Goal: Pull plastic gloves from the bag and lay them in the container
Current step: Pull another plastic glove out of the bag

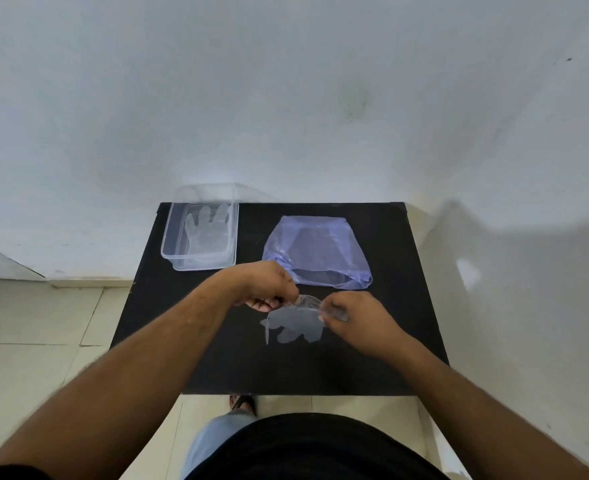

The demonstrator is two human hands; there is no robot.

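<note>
while the fingers [287, 296] of the left hand [263, 287] pinch one end of a clear plastic glove's cuff, the fingers [327, 317] of the right hand [355, 320] are pressed together on the other end, so the glove [294, 323] is held between both hands just above the black surface [390, 323]; its flimsy finger parts hang down and toward the person, near the middle of the surface. both forearms reach in from the near edge, the left one crossing from the lower left. just beyond the hands lies the bluish-purple plastic bag [315, 251], crumpled, its mouth turned toward the hands. to the left of the bag, at the far left corner of the surface and apart from it, stands the clear rectangular container [168, 237], open on top, with another glove [208, 228] lying flat inside, fingers pointing away toward the pale wall [286, 98]. below the near edge show a dark shirt, light trousers and a foot in a sandal on the tiled floor [26, 323]
</note>
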